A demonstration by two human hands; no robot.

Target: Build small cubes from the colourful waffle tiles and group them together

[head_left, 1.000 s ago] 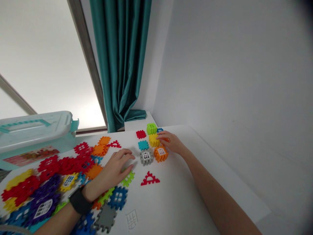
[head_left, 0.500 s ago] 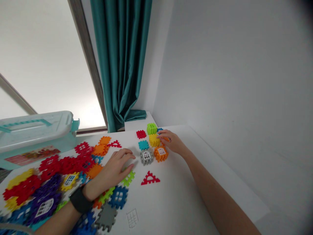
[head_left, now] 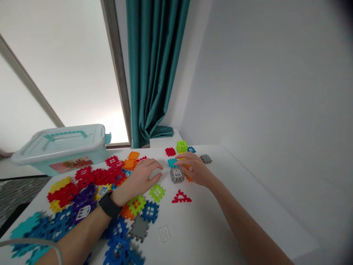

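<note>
My right hand [head_left: 196, 169] hovers over the cubes, fingers spread toward the left, and I see nothing held in it. Its fingertips are close to a teal notched tile [head_left: 172, 163] and a grey cube with a white window [head_left: 177, 176]; I cannot tell whether they touch. The hand mostly covers a yellow cube and an orange cube [head_left: 189, 179]. Behind it are a lime green cube [head_left: 182, 146] and a red tile [head_left: 170, 152]. My left hand [head_left: 142, 177], with a black watch at its wrist, is open and empty beside the pile of notched tiles.
A lidded teal storage box [head_left: 77, 147] stands at the back left. Several red tiles [head_left: 103, 176] and blue tiles [head_left: 118, 243] cover the table's left side. A red triangle [head_left: 181, 197] lies in front, a grey tile [head_left: 206, 158] at right. A cable [head_left: 41, 241] crosses the lower left.
The view has swung left. My right hand has moved from the cubes' right side across them toward the grey cube and teal tile. A grey tile now shows at right. My left hand stays open.
</note>
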